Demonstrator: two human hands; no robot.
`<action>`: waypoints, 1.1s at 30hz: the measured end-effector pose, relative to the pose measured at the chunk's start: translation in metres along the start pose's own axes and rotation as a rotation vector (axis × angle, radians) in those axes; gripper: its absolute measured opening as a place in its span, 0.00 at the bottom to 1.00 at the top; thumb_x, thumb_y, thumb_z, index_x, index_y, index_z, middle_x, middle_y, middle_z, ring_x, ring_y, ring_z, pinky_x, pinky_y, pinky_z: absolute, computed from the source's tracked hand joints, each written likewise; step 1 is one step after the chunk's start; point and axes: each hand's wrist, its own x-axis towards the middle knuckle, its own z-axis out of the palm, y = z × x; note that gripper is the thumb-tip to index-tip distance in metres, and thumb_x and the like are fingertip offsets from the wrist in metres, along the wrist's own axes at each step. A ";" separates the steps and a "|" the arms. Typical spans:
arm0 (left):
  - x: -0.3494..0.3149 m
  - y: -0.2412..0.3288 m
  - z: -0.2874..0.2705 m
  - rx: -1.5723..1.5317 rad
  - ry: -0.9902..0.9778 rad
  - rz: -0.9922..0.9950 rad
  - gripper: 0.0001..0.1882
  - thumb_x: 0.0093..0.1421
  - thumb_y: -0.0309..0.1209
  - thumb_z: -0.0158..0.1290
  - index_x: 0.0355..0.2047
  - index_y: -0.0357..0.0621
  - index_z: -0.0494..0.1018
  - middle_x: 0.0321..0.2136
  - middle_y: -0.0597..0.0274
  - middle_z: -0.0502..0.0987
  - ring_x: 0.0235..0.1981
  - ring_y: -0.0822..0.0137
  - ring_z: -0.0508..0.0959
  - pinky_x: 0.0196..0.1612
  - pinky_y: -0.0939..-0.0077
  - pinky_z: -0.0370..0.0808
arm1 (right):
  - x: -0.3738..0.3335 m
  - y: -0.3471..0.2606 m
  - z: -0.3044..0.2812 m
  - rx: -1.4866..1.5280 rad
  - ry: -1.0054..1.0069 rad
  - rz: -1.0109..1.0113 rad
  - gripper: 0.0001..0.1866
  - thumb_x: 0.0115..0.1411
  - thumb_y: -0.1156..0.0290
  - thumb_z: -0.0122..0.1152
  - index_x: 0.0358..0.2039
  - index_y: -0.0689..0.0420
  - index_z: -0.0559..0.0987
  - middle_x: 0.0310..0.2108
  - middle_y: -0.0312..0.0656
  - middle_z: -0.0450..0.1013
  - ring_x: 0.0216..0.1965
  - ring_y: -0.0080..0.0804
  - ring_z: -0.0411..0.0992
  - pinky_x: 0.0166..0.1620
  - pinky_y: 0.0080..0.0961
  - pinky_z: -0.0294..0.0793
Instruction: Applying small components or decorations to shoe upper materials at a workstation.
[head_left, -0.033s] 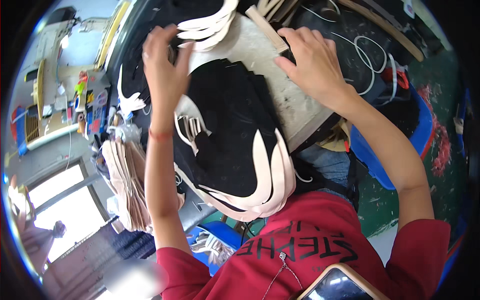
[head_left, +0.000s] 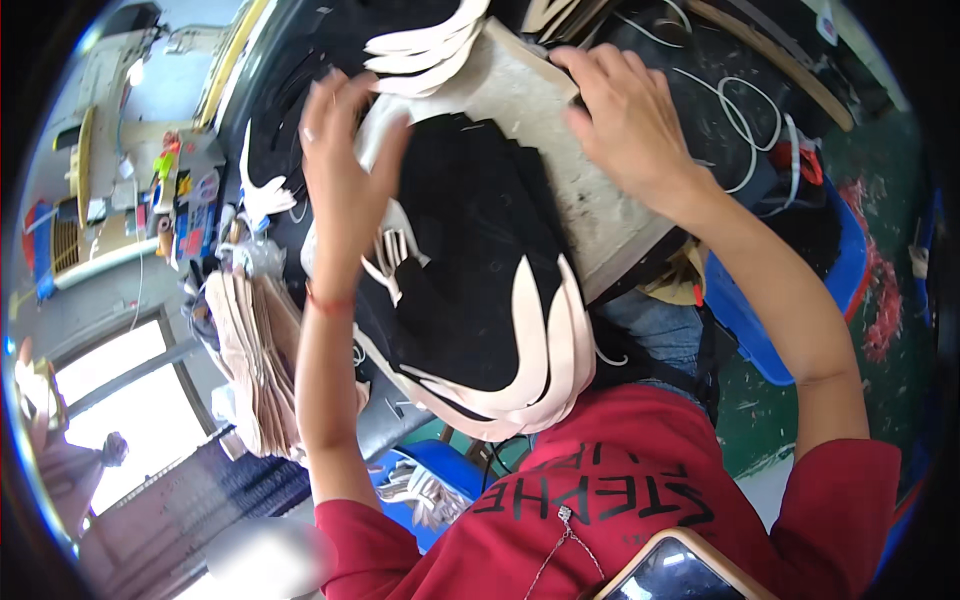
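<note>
My left hand (head_left: 347, 170) is raised over the left edge of a stack of black fabric pieces (head_left: 470, 240), fingers apart and holding nothing. Cream curved edges (head_left: 560, 350) fan out along the stack's near side. My right hand (head_left: 632, 135) is at the far right, thumb and fingers bent around the near end of a flat beige stick (head_left: 525, 52). The stick slants over the pale work board (head_left: 590, 215). Its gripped end is partly hidden by my fingers. Beyond my left hand lie more cream curved strips (head_left: 428, 60) on black pieces.
A thin white cord (head_left: 735, 120) loops on the dark table at the right. Below it stands a blue bin (head_left: 745, 320). Left of my left forearm hangs a pile of beige pieces (head_left: 250, 365). A phone (head_left: 675, 570) is close by my chest.
My left hand has moved a little right and nearer, its fingers spreading wider. The beige stick has tilted down toward the board in my right hand, which has shifted slightly.
</note>
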 end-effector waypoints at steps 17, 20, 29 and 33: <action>-0.162 0.109 -0.064 -0.176 -0.109 -0.362 0.30 0.51 0.35 0.60 0.54 0.40 0.66 0.54 0.46 0.66 0.58 0.49 0.63 0.57 0.58 0.60 | 0.088 -0.067 -0.036 -0.021 -0.118 -0.428 0.23 0.54 0.66 0.58 0.49 0.61 0.67 0.35 0.51 0.74 0.42 0.44 0.74 0.49 0.41 0.67; -0.127 0.102 -0.069 -0.783 -0.017 -0.806 0.19 0.60 0.31 0.53 0.50 0.36 0.69 0.43 0.54 0.74 0.46 0.63 0.73 0.46 0.72 0.70 | 0.027 -0.115 -0.035 0.015 -0.115 -0.806 0.26 0.52 0.66 0.60 0.53 0.50 0.71 0.22 0.38 0.71 0.29 0.30 0.70 0.43 0.32 0.62; -0.129 0.096 -0.072 -1.078 -0.051 -0.941 0.11 0.64 0.33 0.49 0.30 0.38 0.72 0.24 0.67 0.75 0.26 0.81 0.71 0.34 0.86 0.67 | -0.020 -0.130 -0.037 0.794 -0.413 -0.358 0.14 0.48 0.73 0.62 0.35 0.63 0.73 0.23 0.48 0.72 0.30 0.48 0.73 0.38 0.40 0.68; -0.150 0.100 -0.082 -1.148 -0.152 -1.027 0.13 0.65 0.33 0.47 0.27 0.39 0.71 0.22 0.66 0.74 0.23 0.79 0.71 0.30 0.85 0.68 | -0.034 -0.134 -0.045 0.894 -0.609 -0.296 0.10 0.50 0.72 0.59 0.30 0.65 0.73 0.27 0.52 0.72 0.32 0.51 0.72 0.37 0.40 0.70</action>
